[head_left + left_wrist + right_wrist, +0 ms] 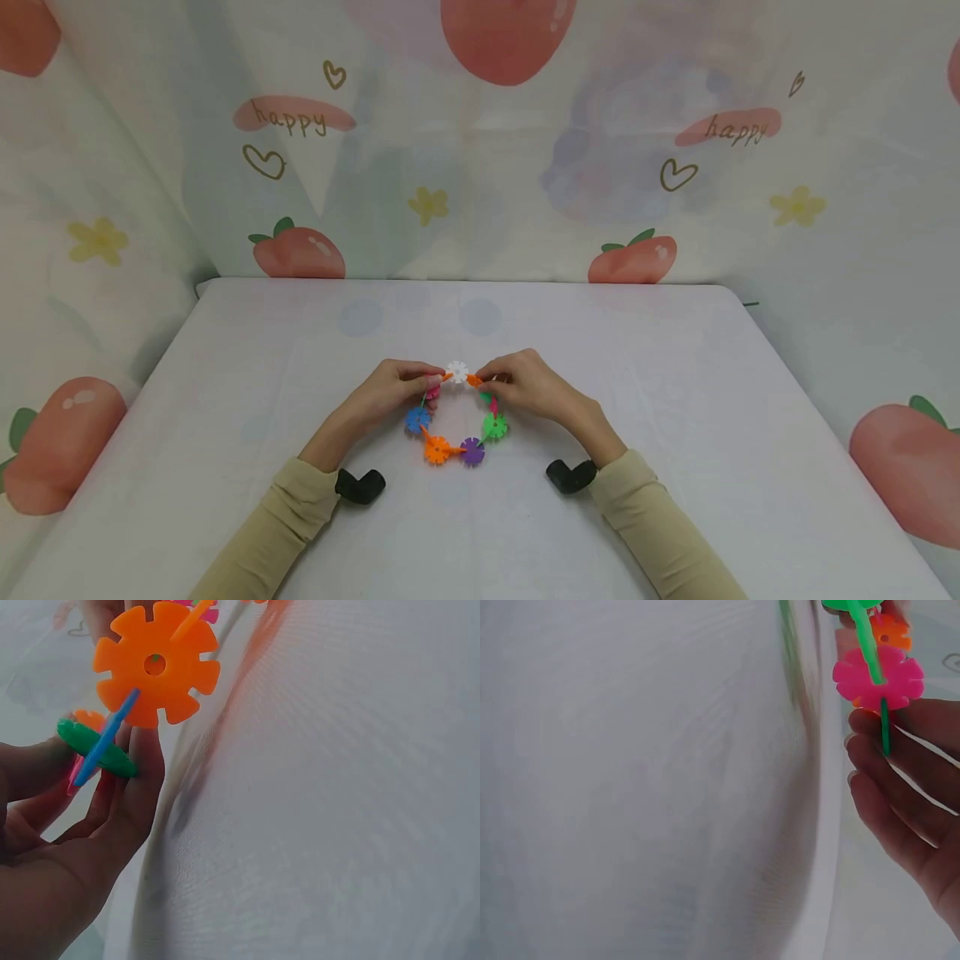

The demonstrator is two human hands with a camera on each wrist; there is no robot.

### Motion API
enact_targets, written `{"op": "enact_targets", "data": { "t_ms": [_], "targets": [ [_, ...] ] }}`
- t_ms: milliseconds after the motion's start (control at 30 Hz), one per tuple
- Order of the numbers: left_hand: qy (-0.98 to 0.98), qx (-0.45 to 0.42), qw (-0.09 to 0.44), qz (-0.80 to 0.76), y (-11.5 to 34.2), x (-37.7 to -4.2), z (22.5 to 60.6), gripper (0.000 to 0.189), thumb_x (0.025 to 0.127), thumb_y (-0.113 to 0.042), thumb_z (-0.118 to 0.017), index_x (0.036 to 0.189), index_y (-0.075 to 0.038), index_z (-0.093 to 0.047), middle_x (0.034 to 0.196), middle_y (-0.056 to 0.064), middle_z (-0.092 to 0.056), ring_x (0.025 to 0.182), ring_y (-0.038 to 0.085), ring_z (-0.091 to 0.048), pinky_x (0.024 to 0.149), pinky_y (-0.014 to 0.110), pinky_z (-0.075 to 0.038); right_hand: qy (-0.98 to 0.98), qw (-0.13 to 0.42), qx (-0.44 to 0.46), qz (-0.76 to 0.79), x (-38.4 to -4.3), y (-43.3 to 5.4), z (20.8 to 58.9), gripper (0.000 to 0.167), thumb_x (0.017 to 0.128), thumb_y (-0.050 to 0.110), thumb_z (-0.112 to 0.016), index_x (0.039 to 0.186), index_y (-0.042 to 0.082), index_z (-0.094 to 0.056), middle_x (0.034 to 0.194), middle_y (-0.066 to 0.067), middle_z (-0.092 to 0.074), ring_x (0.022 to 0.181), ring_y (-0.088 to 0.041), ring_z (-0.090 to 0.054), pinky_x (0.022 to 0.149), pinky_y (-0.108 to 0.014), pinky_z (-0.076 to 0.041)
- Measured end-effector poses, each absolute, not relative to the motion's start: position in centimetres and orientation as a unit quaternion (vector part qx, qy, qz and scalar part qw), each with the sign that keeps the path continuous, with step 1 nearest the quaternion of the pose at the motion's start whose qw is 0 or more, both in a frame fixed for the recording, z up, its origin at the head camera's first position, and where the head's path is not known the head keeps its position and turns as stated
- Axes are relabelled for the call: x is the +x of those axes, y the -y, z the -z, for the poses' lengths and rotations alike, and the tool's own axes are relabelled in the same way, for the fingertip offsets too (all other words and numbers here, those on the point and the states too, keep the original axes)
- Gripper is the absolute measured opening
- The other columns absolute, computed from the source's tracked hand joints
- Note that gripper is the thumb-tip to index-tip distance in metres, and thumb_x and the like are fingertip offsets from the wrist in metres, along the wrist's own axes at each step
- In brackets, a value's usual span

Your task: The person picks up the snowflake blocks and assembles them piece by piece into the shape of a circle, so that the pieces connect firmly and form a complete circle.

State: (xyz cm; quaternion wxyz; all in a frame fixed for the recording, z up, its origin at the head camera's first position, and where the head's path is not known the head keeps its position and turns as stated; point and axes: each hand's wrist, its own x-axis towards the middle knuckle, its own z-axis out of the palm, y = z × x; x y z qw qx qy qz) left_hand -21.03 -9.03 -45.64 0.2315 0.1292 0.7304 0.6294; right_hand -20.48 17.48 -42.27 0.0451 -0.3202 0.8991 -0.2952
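A ring of slotted plastic snowflake discs hangs between both hands in the head view. The white disc [457,372] is at its far side, the blue disc [417,420] at left, the orange disc [437,451] and purple disc [472,452] nearest, and a light green disc [495,426] at right. My left hand [384,387] pinches the ring left of the white disc; its thumb meets a dark green disc [97,748] in the left wrist view. To the right of the white disc, my right hand [531,385] pinches an orange piece [474,381]. Fingers partly hide the upper discs.
A white-clothed table [225,500] lies under the hands. Behind it hangs a printed curtain [480,167] with fruit and flower pictures. Each wrist bears a black device, one on the left [361,487] and one on the right [570,476].
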Motion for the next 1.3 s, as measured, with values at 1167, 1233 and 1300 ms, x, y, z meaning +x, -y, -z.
{"op": "enact_targets", "data": {
  "t_ms": [1167, 1233, 1300],
  "targets": [
    [-0.762, 0.130, 0.199, -0.602, 8.6, -20.9, 46.5, 0.031, 0.102, -0.015, -0.066, 0.123, 0.007, -0.071, 0.122, 0.023, -0.072, 0.093, 0.011, -0.067, 0.082, 0.025, -0.058, -0.870, 0.015, -0.328, 0.368, -20.9, -17.7, 43.5, 0.014, 0.087, 0.005, -0.081, 0.101, 0.003, -0.083, 0.095, -0.010, -0.080, 0.086, -0.019, -0.077, 0.071, -0.021, -0.058],
    [-0.768, 0.124, 0.196, -0.597, 8.4, -20.9, 46.6, 0.030, 0.101, -0.015, -0.067, 0.122, 0.005, -0.073, 0.121, 0.021, -0.073, 0.091, 0.012, -0.064, 0.080, 0.025, -0.055, -0.870, 0.000, -0.332, 0.365, -20.9, -17.6, 43.7, 0.013, 0.086, 0.004, -0.081, 0.099, 0.002, -0.083, 0.094, -0.011, -0.080, 0.085, -0.021, -0.077, 0.069, -0.021, -0.057],
    [-0.777, 0.117, 0.190, -0.588, 8.2, -20.8, 46.7, 0.029, 0.100, -0.016, -0.068, 0.121, 0.004, -0.074, 0.120, 0.019, -0.074, 0.092, 0.012, -0.062, 0.079, 0.024, -0.053, -0.871, -0.012, -0.331, 0.362, -20.9, -17.6, 44.1, 0.012, 0.086, 0.004, -0.081, 0.098, 0.002, -0.083, 0.093, -0.011, -0.080, 0.084, -0.021, -0.077, 0.068, -0.021, -0.056]
  ]
}}
